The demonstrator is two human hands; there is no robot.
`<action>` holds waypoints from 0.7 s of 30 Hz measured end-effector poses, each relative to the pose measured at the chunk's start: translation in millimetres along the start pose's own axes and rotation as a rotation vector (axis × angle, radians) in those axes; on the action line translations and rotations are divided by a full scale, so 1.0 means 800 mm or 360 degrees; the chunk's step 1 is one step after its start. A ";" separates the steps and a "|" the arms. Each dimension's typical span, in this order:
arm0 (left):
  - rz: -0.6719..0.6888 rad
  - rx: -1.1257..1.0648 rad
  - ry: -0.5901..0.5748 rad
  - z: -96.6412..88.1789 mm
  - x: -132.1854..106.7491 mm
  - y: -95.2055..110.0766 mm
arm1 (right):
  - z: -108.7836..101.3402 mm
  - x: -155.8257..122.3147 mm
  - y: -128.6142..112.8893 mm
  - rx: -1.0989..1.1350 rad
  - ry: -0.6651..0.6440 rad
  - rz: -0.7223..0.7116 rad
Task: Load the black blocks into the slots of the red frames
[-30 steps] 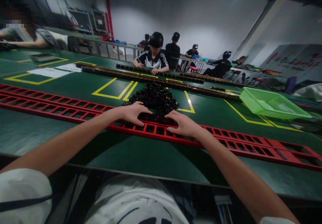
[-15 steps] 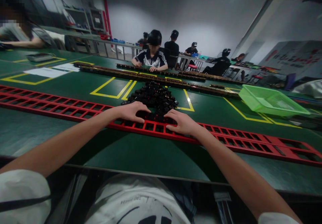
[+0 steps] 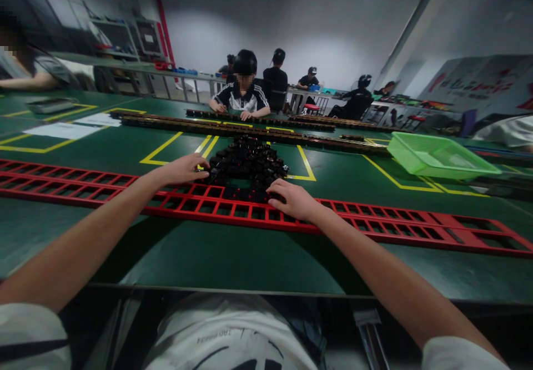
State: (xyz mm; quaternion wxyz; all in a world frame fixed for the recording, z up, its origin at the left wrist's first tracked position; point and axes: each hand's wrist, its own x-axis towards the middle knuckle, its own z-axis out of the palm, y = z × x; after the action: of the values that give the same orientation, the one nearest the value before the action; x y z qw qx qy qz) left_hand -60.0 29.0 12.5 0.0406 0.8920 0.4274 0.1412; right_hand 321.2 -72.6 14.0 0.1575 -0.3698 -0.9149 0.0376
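Note:
A heap of small black parts [image 3: 245, 156], with tiny red spots on some, lies on the green table beyond a long red slotted frame [image 3: 216, 209]. My left hand [image 3: 185, 170] is at the heap's left edge, thumb and fingers curled in on a small dark piece. At the front right of the heap, my right hand [image 3: 293, 199] has its fingers bent around a black part, just over the red frame. A few black parts sit along the frame's far edge between both hands. The exact shape of the parts is too small to make out.
A green plastic basket [image 3: 441, 156] stands at the right. Long dark strips [image 3: 208, 127] run across the table behind the heap. White papers [image 3: 70, 130] lie at the left. A co-worker [image 3: 241, 90] sits opposite, and another person [image 3: 37, 65] is at the far left.
My left hand has moved left and away from the frame to the heap's side. My right hand remains near the front of the heap. The camera view has shifted slightly.

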 end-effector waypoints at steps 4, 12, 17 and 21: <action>0.0059 0.0046 0.0028 -0.002 -0.004 0.011 | 0.000 -0.001 0.000 0.0005 0.0013 -0.0003; 0.0100 0.0141 -0.0129 -0.006 -0.006 0.021 | 0.002 0.000 0.001 0.0016 0.0017 0.0004; 0.0147 0.0174 -0.0112 -0.005 -0.004 0.021 | 0.003 0.000 0.003 0.0037 0.0034 -0.0016; 0.0177 0.0223 -0.0118 -0.008 -0.003 0.028 | 0.001 0.000 0.002 0.0056 0.0032 -0.0005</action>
State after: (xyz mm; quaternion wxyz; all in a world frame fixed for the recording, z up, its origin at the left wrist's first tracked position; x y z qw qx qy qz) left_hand -46.4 12.3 22.4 -0.0140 0.9196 0.3843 0.0799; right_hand 322.2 -71.2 12.6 0.1731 -0.3657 -0.9131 0.0497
